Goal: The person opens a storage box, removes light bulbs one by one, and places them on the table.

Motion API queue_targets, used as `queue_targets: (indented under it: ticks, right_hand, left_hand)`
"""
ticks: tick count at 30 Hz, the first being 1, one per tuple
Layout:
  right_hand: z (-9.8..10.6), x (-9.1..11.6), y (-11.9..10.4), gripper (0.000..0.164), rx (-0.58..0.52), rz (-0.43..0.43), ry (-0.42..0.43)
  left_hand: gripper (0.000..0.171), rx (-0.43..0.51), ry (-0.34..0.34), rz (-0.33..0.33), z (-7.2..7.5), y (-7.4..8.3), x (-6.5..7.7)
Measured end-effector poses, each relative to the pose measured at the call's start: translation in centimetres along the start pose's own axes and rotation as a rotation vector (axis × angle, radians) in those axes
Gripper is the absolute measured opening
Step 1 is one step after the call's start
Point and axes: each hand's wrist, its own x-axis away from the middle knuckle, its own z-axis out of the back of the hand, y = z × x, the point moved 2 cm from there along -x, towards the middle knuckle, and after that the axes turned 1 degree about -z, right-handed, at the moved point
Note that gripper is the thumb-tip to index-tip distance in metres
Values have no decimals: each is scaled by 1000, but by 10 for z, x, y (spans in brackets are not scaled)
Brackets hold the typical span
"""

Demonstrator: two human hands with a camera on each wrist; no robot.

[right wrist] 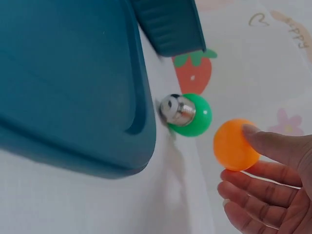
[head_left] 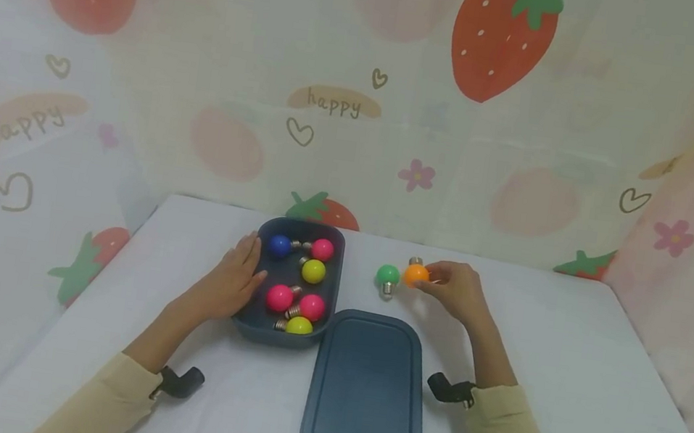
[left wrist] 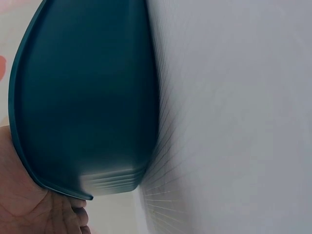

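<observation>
My right hand [head_left: 457,289] pinches an orange light bulb [head_left: 416,276] between thumb and fingers, its metal base pointing away from me. Just left of it a green light bulb [head_left: 388,275] lies on the table, base towards me; the right wrist view shows that base [right wrist: 178,110] up close. My left hand [head_left: 231,282] rests with straight fingers along the left rim of a dark blue plastic box [head_left: 288,339]. Inside the box lie several bulbs: a blue one [head_left: 280,246], pink ones [head_left: 280,298] and yellow ones [head_left: 313,271]. In the left wrist view the box wall [left wrist: 87,97] fills much of the picture.
A dark blue lid [head_left: 367,395] lies flat in front of me, beside the box's near right corner. White cloth [head_left: 561,391] covers the table. Behind it hangs a strawberry-print curtain [head_left: 237,48]. Each wrist carries a small black camera mount [head_left: 451,389].
</observation>
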Motion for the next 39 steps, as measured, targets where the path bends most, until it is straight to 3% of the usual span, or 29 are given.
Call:
queue_targets:
  ticks: [39]
  right_hand:
    - [-15, -1, 14, 40, 30, -84, -82]
  left_hand:
    - [68, 15, -12, 15, 0, -1, 0]
